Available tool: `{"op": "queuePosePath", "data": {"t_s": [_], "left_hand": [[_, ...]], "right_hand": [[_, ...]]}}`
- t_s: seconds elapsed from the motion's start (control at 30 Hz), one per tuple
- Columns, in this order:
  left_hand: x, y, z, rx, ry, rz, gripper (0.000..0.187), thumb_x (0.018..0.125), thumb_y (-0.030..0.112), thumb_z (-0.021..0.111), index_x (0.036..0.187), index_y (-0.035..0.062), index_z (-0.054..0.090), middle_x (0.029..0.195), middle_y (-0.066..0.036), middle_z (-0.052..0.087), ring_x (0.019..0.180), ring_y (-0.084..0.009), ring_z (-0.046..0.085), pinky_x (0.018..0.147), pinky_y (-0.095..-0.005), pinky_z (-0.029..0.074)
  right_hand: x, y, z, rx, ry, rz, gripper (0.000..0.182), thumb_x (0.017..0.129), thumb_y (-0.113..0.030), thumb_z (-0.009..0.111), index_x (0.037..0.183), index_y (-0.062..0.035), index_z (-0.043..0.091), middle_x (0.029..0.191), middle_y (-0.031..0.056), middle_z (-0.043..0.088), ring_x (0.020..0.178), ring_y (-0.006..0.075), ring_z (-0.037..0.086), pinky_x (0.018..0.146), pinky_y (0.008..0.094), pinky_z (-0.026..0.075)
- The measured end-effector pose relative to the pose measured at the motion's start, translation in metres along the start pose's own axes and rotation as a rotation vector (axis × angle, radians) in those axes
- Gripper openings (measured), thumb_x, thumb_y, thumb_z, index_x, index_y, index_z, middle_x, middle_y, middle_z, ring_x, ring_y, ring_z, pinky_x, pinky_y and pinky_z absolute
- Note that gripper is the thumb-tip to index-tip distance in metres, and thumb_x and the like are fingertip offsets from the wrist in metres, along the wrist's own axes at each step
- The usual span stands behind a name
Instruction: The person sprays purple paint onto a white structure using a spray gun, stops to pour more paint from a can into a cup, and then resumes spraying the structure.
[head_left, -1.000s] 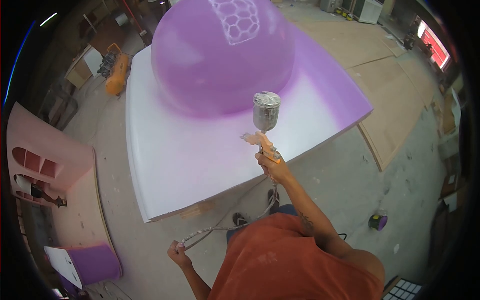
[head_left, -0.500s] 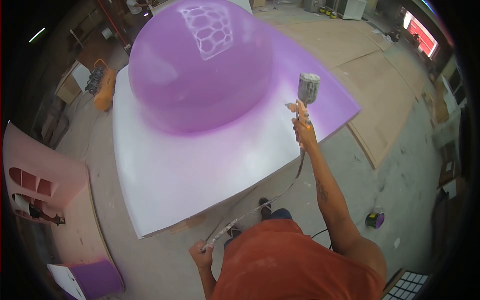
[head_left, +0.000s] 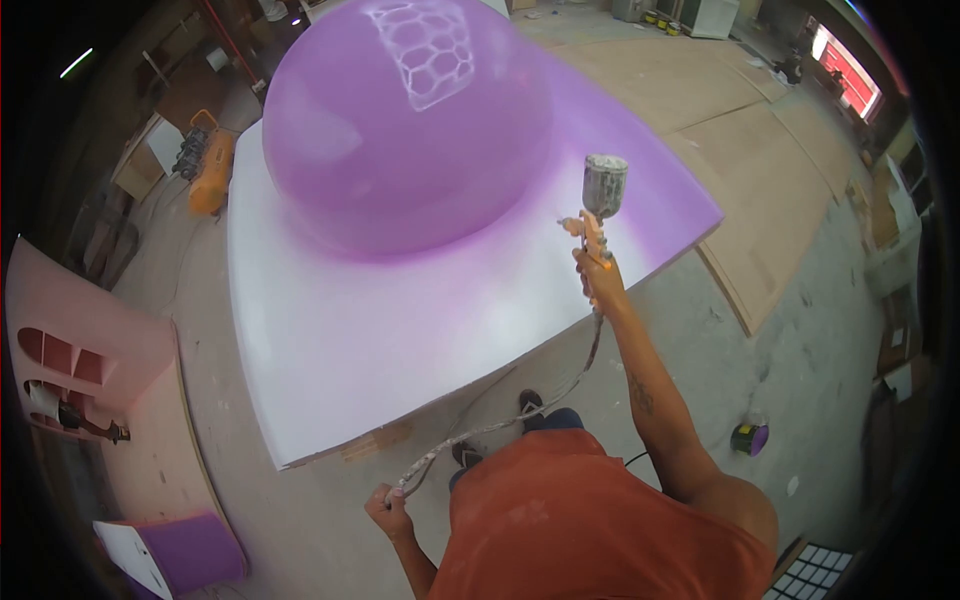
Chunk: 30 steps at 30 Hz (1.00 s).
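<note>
My right hand (head_left: 598, 277) is wrapped round the handle of a spray gun (head_left: 592, 240), which has a paint-spattered metal cup (head_left: 605, 186) on top. The gun is held above the right part of a white panel (head_left: 350, 350), with its nozzle toward the left. A big purple dome (head_left: 410, 150) with a white honeycomb pattern rises from this panel, and purple colour covers the panel's right side. My left hand (head_left: 389, 508) is closed round the air hose (head_left: 480, 432), low and left of my body. The hose curves up to the gun's handle.
An orange compressor (head_left: 211, 172) stands on the floor at the upper left. At the left is a pink curved piece (head_left: 90, 330) with openings. Flat brown boards (head_left: 760, 190) lie at the right. A small paint can (head_left: 748, 438) sits on the floor right of me.
My right hand and the spray gun have shifted slightly left and down over the panel. My left hand has moved a little left, and the hose hangs in a changed curve.
</note>
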<state>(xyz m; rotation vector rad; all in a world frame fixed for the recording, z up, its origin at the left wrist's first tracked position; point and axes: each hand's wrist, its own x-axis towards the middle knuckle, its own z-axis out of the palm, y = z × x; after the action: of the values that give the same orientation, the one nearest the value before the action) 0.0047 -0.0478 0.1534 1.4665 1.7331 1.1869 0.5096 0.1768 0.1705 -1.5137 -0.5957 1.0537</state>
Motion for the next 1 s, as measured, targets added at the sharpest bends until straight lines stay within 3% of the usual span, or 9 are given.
{"op": "queuePosePath", "data": {"t_s": [0.27, 0.37, 0.5, 0.57, 0.67, 0.77, 0.87, 0.9, 1.0], "left_hand": [[-0.003, -0.028, -0.093, -0.065, 0.182, -0.05, 0.036, 0.086, 0.02, 0.058, 0.06, 0.0079, 0.036, 0.06, 0.002, 0.035, 0.058, -0.0087, 0.035, 0.052, -0.0287, 0.023], [-0.007, -0.039, -0.12, -0.05, 0.192, -0.06, 0.036, 0.087, 0.019, 0.058, 0.06, 0.0073, 0.037, 0.06, 0.001, 0.036, 0.058, -0.0087, 0.035, 0.053, -0.0288, 0.023], [-0.012, -0.051, -0.137, -0.091, 0.205, -0.053, 0.037, 0.087, 0.021, 0.059, 0.06, 0.0065, 0.038, 0.059, 0.001, 0.037, 0.058, -0.0092, 0.035, 0.053, -0.029, 0.023], [-0.014, -0.061, -0.139, -0.103, 0.185, -0.002, 0.04, 0.086, 0.026, 0.064, 0.06, 0.0048, 0.043, 0.056, 0.001, 0.04, 0.054, -0.0092, 0.036, 0.05, -0.0299, 0.022], [-0.007, -0.063, -0.145, -0.108, 0.093, -0.013, 0.04, 0.085, 0.026, 0.066, 0.06, 0.0041, 0.044, 0.056, 0.001, 0.038, 0.054, -0.0093, 0.034, 0.049, -0.0303, 0.022], [-0.005, -0.071, -0.14, -0.01, 0.006, -0.008, 0.041, 0.085, 0.027, 0.067, 0.061, 0.003, 0.044, 0.056, 0.0, 0.037, 0.054, -0.0097, 0.033, 0.05, -0.0307, 0.023], [-0.006, -0.055, -0.117, -0.032, -0.04, 0.024, 0.041, 0.084, 0.026, 0.07, 0.061, 0.0025, 0.044, 0.057, -0.001, 0.036, 0.054, -0.0104, 0.033, 0.049, -0.0311, 0.022], [-0.007, -0.05, -0.105, -0.033, -0.039, 0.029, 0.041, 0.084, 0.026, 0.07, 0.061, 0.0025, 0.044, 0.057, -0.001, 0.036, 0.054, -0.0104, 0.033, 0.049, -0.0311, 0.022], [-0.013, -0.025, -0.057, -0.096, -0.102, 0.028, 0.041, 0.082, 0.023, 0.073, 0.061, 0.0031, 0.043, 0.057, -0.001, 0.037, 0.053, -0.0114, 0.033, 0.049, -0.0314, 0.023]], "right_hand": [[-0.107, 0.037, 0.118, 0.067, -0.249, 0.08, 0.026, 0.092, -0.029, 0.069, 0.079, -0.0098, 0.056, 0.057, -0.0055, 0.043, 0.041, 0.0051, 0.036, 0.037, 0.0238, 0.029], [-0.132, 0.033, 0.159, 0.032, -0.348, 0.088, 0.023, 0.094, -0.028, 0.067, 0.087, -0.0068, 0.061, 0.064, -0.0024, 0.053, 0.042, 0.0044, 0.037, 0.037, 0.0237, 0.029], [-0.161, 0.007, 0.188, 0.163, -0.454, -0.059, 0.027, 0.096, -0.029, 0.065, 0.104, -0.0027, 0.066, 0.082, 0.0003, 0.065, 0.044, 0.0028, 0.038, 0.039, 0.0228, 0.031], [-0.162, 0.01, 0.189, 0.165, -0.459, -0.102, 0.03, 0.096, -0.029, 0.065, 0.11, -0.002, 0.066, 0.088, 0.0007, 0.068, 0.045, 0.0022, 0.038, 0.04, 0.0224, 0.032], [-0.163, 0.022, 0.19, 0.035, -0.402, -0.052, 0.03, 0.095, -0.033, 0.066, 0.1, -0.0037, 0.066, 0.076, -0.0007, 0.062, 0.046, 0.0035, 0.039, 0.042, 0.0229, 0.032], [-0.156, 0.034, 0.166, -0.112, -0.226, 0.016, 0.035, 0.093, -0.039, 0.069, 0.08, -0.0079, 0.059, 0.059, -0.006, 0.044, 0.048, 0.0061, 0.039, 0.046, 0.0256, 0.033], [-0.138, 0.047, 0.123, -0.068, -0.146, 0.019, 0.034, 0.093, -0.038, 0.069, 0.08, -0.0087, 0.06, 0.061, -0.0061, 0.045, 0.049, 0.0056, 0.039, 0.046, 0.0254, 0.032], [-0.129, 0.047, 0.108, -0.064, -0.117, 0.001, 0.031, 0.094, -0.036, 0.071, 0.079, -0.0157, 0.053, 0.062, -0.0079, 0.044, 0.046, 0.0025, 0.035, 0.04, 0.0226, 0.027], [-0.095, 0.039, 0.055, -0.024, -0.068, 0.026, 0.031, 0.094, -0.036, 0.071, 0.079, -0.0154, 0.053, 0.062, -0.0081, 0.045, 0.045, 0.0026, 0.035, 0.04, 0.0224, 0.027]]}}
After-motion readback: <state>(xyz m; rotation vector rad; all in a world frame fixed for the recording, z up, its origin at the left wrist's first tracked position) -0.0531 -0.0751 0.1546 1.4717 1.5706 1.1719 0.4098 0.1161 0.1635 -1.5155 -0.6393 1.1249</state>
